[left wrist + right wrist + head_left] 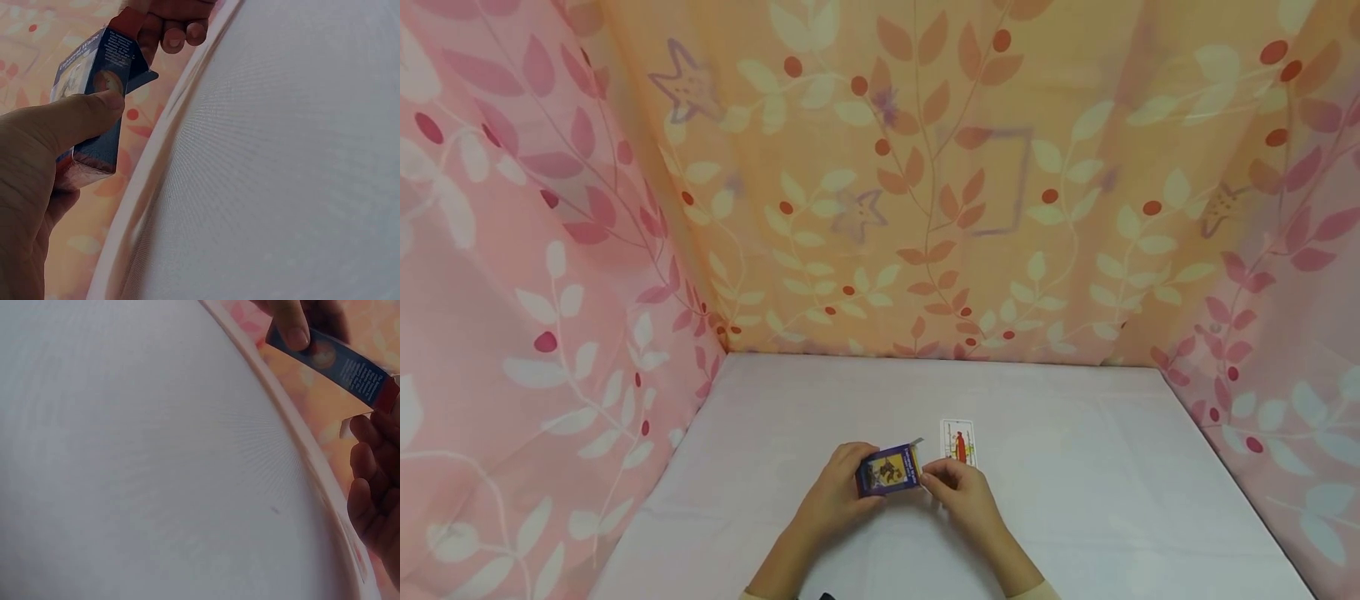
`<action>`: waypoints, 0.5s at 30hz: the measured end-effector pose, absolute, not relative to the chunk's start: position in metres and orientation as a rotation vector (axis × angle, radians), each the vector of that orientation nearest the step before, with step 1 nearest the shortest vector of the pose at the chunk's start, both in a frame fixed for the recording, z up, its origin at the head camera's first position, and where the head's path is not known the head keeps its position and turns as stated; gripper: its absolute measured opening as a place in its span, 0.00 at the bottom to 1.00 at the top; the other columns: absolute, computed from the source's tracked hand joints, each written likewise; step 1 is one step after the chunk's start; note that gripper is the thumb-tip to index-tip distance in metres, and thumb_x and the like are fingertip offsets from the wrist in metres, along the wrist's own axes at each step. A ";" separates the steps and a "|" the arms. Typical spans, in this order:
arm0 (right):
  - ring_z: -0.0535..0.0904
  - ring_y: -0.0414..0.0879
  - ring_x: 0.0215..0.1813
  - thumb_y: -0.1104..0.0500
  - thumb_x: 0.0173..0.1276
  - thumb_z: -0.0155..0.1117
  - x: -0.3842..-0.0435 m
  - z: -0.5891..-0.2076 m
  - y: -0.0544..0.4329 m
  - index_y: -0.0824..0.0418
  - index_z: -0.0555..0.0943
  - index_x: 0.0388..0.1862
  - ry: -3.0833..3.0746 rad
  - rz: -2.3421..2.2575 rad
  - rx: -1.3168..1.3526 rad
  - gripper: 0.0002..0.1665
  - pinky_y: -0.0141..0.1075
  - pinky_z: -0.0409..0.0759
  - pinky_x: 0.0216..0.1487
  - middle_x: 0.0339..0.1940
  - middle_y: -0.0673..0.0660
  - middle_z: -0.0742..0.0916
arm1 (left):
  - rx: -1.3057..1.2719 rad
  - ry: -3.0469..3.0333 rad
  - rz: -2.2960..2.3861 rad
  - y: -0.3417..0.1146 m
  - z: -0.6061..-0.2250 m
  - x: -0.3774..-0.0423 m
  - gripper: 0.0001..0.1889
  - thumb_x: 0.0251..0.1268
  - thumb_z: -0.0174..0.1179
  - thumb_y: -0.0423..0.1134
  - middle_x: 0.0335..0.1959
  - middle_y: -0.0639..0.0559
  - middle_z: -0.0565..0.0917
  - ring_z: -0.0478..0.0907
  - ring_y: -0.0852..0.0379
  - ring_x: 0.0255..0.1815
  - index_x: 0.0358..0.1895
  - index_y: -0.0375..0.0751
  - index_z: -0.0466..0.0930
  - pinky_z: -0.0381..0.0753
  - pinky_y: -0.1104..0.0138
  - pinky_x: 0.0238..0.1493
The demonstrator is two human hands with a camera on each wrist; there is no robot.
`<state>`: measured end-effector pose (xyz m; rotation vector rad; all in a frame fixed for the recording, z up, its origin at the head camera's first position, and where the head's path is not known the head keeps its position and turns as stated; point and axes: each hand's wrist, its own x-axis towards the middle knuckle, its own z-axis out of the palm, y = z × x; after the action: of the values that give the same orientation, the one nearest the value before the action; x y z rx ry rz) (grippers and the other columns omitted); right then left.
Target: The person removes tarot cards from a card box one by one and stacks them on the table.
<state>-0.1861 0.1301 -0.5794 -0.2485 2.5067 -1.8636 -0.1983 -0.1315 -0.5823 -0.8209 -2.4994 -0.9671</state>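
Observation:
A small dark blue-purple tarot card box (887, 471) with a picture on its front is held over the table, tilted. My left hand (837, 487) grips its closed end, the thumb lying along its narrow side in the left wrist view. At the opposite end the box is open and a flap (142, 82) sticks out. My right hand (962, 492) pinches at that open end with thumb and forefinger, by a red piece (127, 22) there; whether that is a flap or the contents I cannot tell. Beyond the right hand lies a white-bordered card (958, 442) with a red figure, its lower part hidden.
A white cloth covers the table (1075, 467). Patterned curtains stand behind it (925, 275) and at the left (550, 375) and right (1262, 350). A small dark object (827, 596) shows at the bottom edge of the head view.

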 end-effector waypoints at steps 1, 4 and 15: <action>0.82 0.42 0.32 0.51 0.66 0.74 -0.186 -0.579 0.130 0.55 0.87 0.40 2.509 -1.863 -0.250 0.10 0.31 0.83 0.31 0.34 0.50 0.89 | -0.821 -2.497 -0.964 -0.131 -0.582 -0.198 0.42 0.43 0.84 0.45 0.62 0.58 0.77 0.73 0.57 0.65 0.65 0.49 0.73 0.78 0.58 0.68; 0.82 0.42 0.32 0.52 0.66 0.74 -0.186 -0.579 0.130 0.55 0.87 0.40 2.513 -1.867 -0.251 0.10 0.31 0.83 0.31 0.34 0.50 0.89 | -0.823 -2.489 -0.945 -0.131 -0.582 -0.198 0.42 0.42 0.84 0.45 0.62 0.58 0.77 0.73 0.57 0.65 0.65 0.49 0.73 0.78 0.58 0.67; 0.82 0.41 0.32 0.54 0.65 0.74 -0.185 -0.576 0.129 0.55 0.88 0.38 2.563 -1.845 -0.239 0.07 0.31 0.84 0.31 0.32 0.48 0.90 | -0.812 -2.514 -0.980 -0.130 -0.580 -0.198 0.41 0.43 0.84 0.45 0.62 0.58 0.77 0.73 0.58 0.65 0.65 0.49 0.74 0.78 0.58 0.68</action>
<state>-0.1855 0.1288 -0.5764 -0.2387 2.5628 -1.8453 -0.1975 -0.1299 -0.5798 -0.8117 -2.5140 -0.9796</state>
